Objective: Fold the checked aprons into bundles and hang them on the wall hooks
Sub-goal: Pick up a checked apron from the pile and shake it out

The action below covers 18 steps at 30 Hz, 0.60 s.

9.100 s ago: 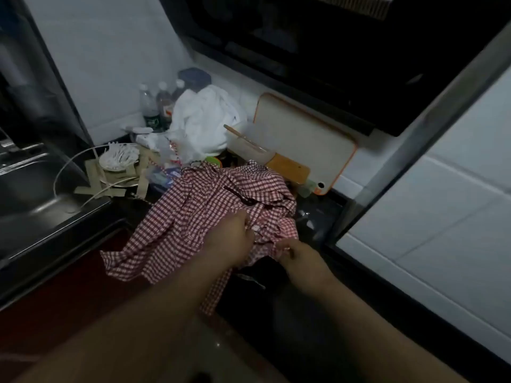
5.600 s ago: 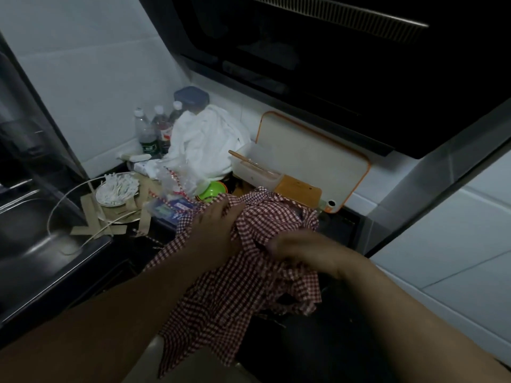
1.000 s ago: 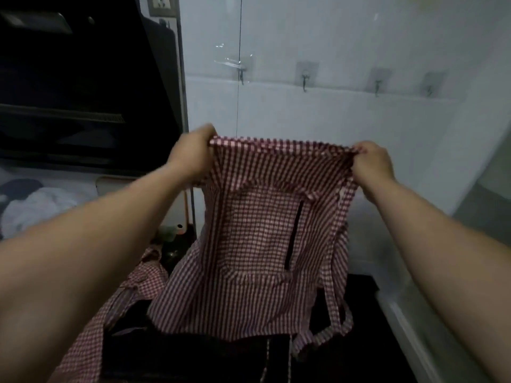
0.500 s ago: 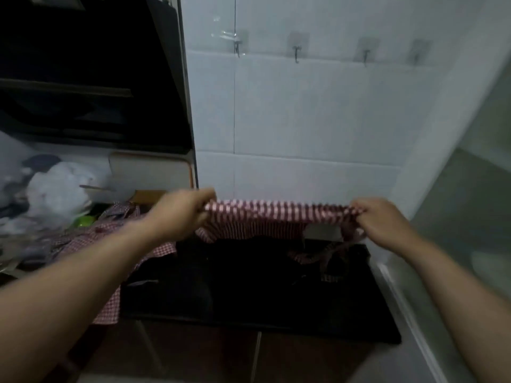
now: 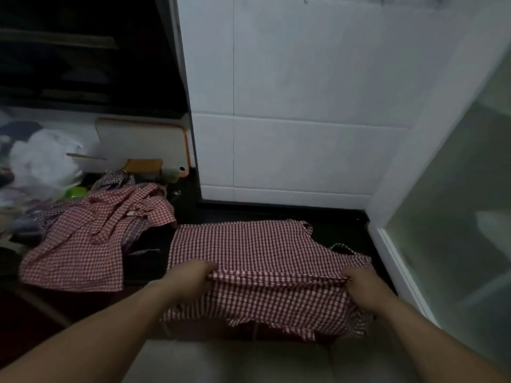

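The left hand at 7 o'clock and the right hand at 5 o'clock pinch an edge of the checked apron with curled fingers. It lies on the dark counter. I think this is the first fold. Next, lay that edge over evenly. A heap of aprons crowds in at 9 o'clock, with a cutting board behind it.
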Motion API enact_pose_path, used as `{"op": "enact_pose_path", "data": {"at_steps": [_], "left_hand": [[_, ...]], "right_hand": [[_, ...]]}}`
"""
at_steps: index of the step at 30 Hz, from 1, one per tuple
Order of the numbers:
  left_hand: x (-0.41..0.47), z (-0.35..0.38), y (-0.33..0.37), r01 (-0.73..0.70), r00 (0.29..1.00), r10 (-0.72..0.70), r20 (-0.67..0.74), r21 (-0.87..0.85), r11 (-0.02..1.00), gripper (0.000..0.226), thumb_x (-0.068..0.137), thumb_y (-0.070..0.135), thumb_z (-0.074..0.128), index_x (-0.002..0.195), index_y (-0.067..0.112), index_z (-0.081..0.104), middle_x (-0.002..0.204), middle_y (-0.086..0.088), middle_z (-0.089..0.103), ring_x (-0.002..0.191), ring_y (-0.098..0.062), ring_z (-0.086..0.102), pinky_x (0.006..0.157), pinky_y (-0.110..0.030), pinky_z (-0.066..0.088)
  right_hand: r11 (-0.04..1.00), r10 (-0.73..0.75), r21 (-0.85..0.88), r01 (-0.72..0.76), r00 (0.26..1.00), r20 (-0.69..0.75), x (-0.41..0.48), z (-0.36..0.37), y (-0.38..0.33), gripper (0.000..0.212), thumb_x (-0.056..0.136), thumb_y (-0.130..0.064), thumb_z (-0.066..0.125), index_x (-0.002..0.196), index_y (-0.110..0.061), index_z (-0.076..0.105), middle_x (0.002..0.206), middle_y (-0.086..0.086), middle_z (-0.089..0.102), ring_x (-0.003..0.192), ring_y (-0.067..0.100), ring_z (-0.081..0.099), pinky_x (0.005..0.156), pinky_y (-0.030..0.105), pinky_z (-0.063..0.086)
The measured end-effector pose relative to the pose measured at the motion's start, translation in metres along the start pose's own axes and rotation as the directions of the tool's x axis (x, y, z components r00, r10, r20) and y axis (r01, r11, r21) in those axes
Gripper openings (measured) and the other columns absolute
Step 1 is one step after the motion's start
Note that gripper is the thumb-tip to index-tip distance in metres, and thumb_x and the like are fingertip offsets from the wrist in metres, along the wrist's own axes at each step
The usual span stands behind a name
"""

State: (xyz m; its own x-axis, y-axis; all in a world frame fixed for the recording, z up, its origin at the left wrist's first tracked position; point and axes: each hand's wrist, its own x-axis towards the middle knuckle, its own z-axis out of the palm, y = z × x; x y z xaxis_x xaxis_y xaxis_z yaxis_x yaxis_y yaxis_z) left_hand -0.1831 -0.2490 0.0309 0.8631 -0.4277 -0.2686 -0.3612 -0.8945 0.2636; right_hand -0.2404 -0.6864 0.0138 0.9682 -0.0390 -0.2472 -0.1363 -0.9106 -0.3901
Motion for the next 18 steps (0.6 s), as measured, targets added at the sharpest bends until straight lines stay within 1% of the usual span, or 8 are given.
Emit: {"op": "enact_pose_path", "data": {"at_steps": [2, 4, 6, 9, 11, 14, 16, 18], "left_hand": [[0.01, 0.0, -0.005, 0.022, 1.0, -0.021, 0.01, -0.045, 0.999, 0.019, 0.095, 0.024, 0.056, 0.106, 0.035, 0.067, 0.117, 0.008, 0.071, 0.105, -0.015, 0.064, 0.09, -0.035, 0.051], [0.019, 0.0, -0.012, 0.041, 0.999, -0.04, 0.017, -0.076, 0.996, 0.015, 0.094, 0.024, 0.057, 0.085, 0.034, 0.06, 0.101, 0.01, 0.068, 0.093, -0.013, 0.061, 0.08, -0.034, 0.048], [0.029, -0.001, -0.019, 0.062, 0.998, -0.06, 0.024, -0.106, 0.992, 0.015, 0.094, 0.023, 0.058, 0.084, 0.033, 0.059, 0.097, 0.012, 0.066, 0.09, -0.011, 0.06, 0.079, -0.034, 0.048], [0.053, -0.007, -0.032, 0.096, 0.995, -0.092, 0.032, -0.162, 0.982, 0.01, 0.091, 0.022, 0.061, 0.092, 0.032, 0.06, 0.1, 0.012, 0.065, 0.093, -0.012, 0.061, 0.085, -0.036, 0.051], [0.073, -0.017, -0.042, 0.123, 0.992, -0.113, 0.063, -0.179, 0.976, 0.015, 0.088, 0.022, 0.064, 0.088, 0.033, 0.054, 0.097, 0.011, 0.062, 0.091, -0.011, 0.059, 0.079, -0.034, 0.048], [0.103, -0.039, -0.057, 0.132, 0.983, -0.117, 0.144, -0.101, 0.986, 0.027, 0.09, 0.02, 0.068, 0.081, 0.034, 0.047, 0.089, 0.015, 0.053, 0.086, -0.009, 0.053, 0.075, -0.027, 0.037], [0.124, -0.055, -0.07, 0.16, 0.974, -0.148, 0.173, -0.055, 0.986, 0.027, 0.092, 0.023, 0.069, 0.08, 0.035, 0.048, 0.092, 0.012, 0.059, 0.085, -0.009, 0.053, 0.074, -0.024, 0.036], [0.142, -0.066, -0.085, 0.226, 0.956, -0.214, 0.201, -0.04, 0.973, 0.021, 0.092, 0.032, 0.072, 0.083, 0.035, 0.053, 0.095, 0.01, 0.064, 0.082, -0.005, 0.056, 0.074, -0.025, 0.039]], "right_hand": [[0.999, 0.032, 0.008, -0.032, 0.999, -0.011, 0.01, 0.001, 0.003, 0.033, 0.095, -0.015, 0.049, 0.077, -0.03, 0.071, 0.089, -0.015, 0.072, 0.087, 0.008, 0.065, 0.087, 0.036, 0.056], [0.998, 0.057, 0.017, -0.056, 0.998, -0.028, 0.021, 0.0, -0.002, 0.032, 0.093, -0.022, 0.045, 0.08, -0.033, 0.072, 0.09, -0.016, 0.072, 0.087, 0.007, 0.065, 0.087, 0.036, 0.056], [0.995, 0.085, 0.049, -0.084, 0.996, -0.019, 0.031, -0.006, -0.014, 0.031, 0.095, -0.021, 0.046, 0.081, -0.034, 0.07, 0.093, -0.015, 0.071, 0.089, 0.008, 0.064, 0.085, 0.033, 0.053], [0.989, 0.123, 0.083, -0.122, 0.992, -0.012, 0.064, -0.017, -0.024, 0.024, 0.097, -0.019, 0.049, 0.084, -0.029, 0.067, 0.095, -0.008, 0.069, 0.089, 0.011, 0.063, 0.086, 0.032, 0.054], [0.989, 0.124, 0.083, -0.124, 0.992, 0.001, 0.094, -0.023, -0.025, 0.018, 0.098, -0.021, 0.052, 0.088, -0.024, 0.067, 0.094, -0.005, 0.069, 0.087, 0.012, 0.063, 0.083, 0.032, 0.054], [0.993, 0.087, 0.083, -0.086, 0.996, -0.007, 0.146, -0.033, -0.027, 0.013, 0.096, -0.021, 0.06, 0.085, -0.023, 0.067, 0.094, -0.003, 0.069, 0.088, 0.015, 0.063, 0.081, 0.031, 0.052], [0.995, 0.062, 0.079, -0.063, 0.998, 0.021, 0.183, -0.04, -0.029, 0.015, 0.093, -0.022, 0.066, 0.079, -0.028, 0.067, 0.092, -0.003, 0.071, 0.087, 0.016, 0.065, 0.078, 0.03, 0.051], [0.995, 0.041, 0.083, -0.047, 0.997, 0.064, 0.219, -0.045, -0.029, 0.018, 0.092, -0.023, 0.068, 0.075, -0.031, 0.067, 0.091, -0.004, 0.072, 0.087, 0.016, 0.066, 0.076, 0.028, 0.048]]}}
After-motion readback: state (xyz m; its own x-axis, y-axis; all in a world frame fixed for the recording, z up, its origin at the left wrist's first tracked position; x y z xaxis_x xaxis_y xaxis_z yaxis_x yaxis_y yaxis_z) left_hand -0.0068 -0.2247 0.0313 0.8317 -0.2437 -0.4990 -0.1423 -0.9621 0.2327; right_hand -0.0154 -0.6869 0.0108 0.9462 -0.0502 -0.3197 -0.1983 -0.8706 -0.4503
